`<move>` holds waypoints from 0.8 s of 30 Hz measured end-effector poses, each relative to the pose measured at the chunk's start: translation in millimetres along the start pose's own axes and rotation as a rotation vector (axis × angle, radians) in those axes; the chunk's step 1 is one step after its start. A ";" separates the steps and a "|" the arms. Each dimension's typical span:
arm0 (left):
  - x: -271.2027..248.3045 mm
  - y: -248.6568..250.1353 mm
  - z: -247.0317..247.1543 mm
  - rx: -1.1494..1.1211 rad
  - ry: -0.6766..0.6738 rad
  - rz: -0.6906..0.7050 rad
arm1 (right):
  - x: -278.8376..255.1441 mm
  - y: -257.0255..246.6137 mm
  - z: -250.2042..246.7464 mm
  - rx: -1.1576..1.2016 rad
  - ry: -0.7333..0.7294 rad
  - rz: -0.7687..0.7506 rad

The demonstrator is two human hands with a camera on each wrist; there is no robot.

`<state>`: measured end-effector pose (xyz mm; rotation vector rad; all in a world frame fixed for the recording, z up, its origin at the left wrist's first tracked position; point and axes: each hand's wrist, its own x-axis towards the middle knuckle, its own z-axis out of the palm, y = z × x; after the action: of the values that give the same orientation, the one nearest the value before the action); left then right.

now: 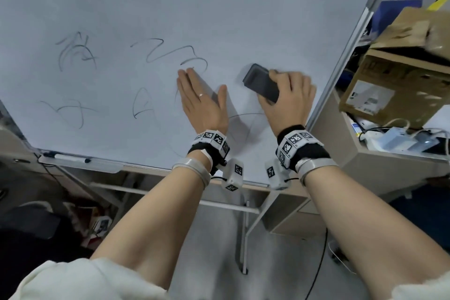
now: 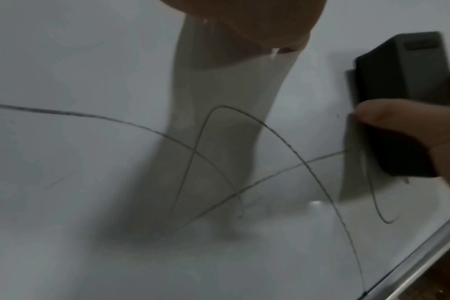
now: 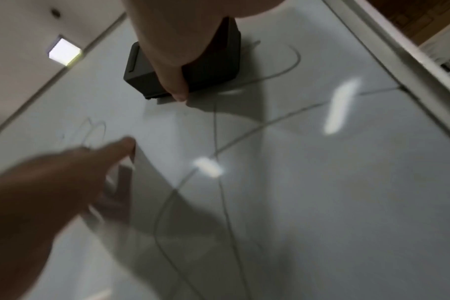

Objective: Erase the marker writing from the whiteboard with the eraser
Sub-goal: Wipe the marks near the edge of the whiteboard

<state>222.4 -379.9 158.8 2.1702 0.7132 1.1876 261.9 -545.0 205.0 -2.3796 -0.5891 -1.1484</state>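
**Eraser pressed to the right side of a whiteboard, most of the writing not yet wiped**

A person faces a tilted whiteboard [image 1: 243, 19] on a metal stand. Their right hand [image 1: 288, 95] grips a dark, block-shaped eraser [image 1: 259, 81], fingers curled over its back and the thumb along its near side, holding its face flat against the board near the right edge of the frame. That grip probably lets the hand bear down evenly while it wipes.

The left hand [image 1: 202, 100] lies flat on the board just left of the eraser, fingers straight and together, thumb spread apart, holding nothing. It seems placed to steady the board against the push of wiping. A ring shows on one finger.

The marker writing [image 1: 78, 52] sits mainly on the left and centre: loose black characters in two rows, with thin curved lines crossing the area below and between the hands. The left hand covers part of the centre strokes, so it would likely have to shift before those can be wiped.

A marker [image 1: 70, 157] lies in the tray at the board's lower left edge. To the right, well apart from the board, a bench holds a torn cardboard box [image 1: 399, 80] and tangled cables [image 1: 399, 134].
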 end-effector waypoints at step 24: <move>2.4 -1.3 -8.2 -0.042 -0.032 -0.048 | -61.2 17.9 6.9 -0.069 -0.197 0.098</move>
<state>216.2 -375.5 162.9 2.1211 0.7164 1.1316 241.2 -567.3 148.5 -2.5692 -0.4961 -0.9137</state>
